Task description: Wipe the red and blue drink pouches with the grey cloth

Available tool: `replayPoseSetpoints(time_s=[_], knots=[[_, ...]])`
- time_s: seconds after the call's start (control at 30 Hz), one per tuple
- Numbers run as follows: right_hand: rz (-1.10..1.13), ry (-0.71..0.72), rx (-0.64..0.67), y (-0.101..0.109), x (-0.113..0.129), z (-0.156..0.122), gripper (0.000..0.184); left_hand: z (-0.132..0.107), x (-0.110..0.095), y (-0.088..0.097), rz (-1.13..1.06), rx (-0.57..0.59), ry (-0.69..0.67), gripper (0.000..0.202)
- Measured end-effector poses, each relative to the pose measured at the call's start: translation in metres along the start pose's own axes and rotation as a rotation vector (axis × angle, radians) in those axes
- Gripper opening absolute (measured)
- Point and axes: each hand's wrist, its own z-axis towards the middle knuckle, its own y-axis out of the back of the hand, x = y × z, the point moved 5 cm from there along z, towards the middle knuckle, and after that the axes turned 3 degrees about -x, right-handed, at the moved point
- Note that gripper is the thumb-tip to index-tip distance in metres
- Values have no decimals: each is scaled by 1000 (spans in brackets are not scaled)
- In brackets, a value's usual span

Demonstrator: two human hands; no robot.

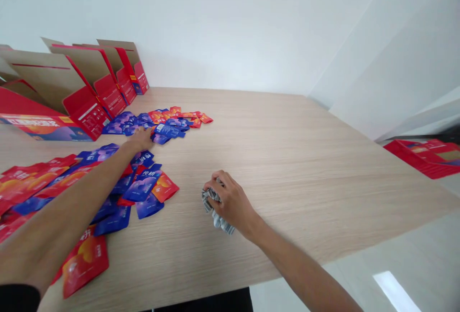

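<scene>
Left hand (141, 138) flat, open, on blue sachets (166, 131) far across desk (287, 158). Right hand (230, 202) closed around gathered sachet stack (215, 211). Judged early: most red sachets (84, 261) lay loose, boxes (86, 96) beyond unfilled.

I see my left hand (141, 138) stretched out onto blue packets (168, 131) far across the bench (287, 158), while my right hand (230, 202) clutches a silver bundle (214, 209).

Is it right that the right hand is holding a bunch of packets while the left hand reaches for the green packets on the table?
Not quite. The head view shows the left hand reaching blue packets, not green. The right hand does hold a bunch of packets.
</scene>
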Motion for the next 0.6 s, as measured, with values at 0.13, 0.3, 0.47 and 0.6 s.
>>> replayPoseSetpoints(time_s=[0.13, 0.3, 0.47, 0.6], knots=[[-2, 6, -9, 3, 2, -1, 25, -5, -5, 3, 44, 3, -3, 59], [-10, 13, -9, 6, 4, 0, 22, -26, -14, 15, 104, 0, -16, 50], [-7, 0, -15, 4, 2, 1, 22, -45, -19, 31, 65, -40, 21, 32], [-14, -12, -24, 3, -1, 2, 23, -56, -20, 54, -66, -78, 8, 35]])
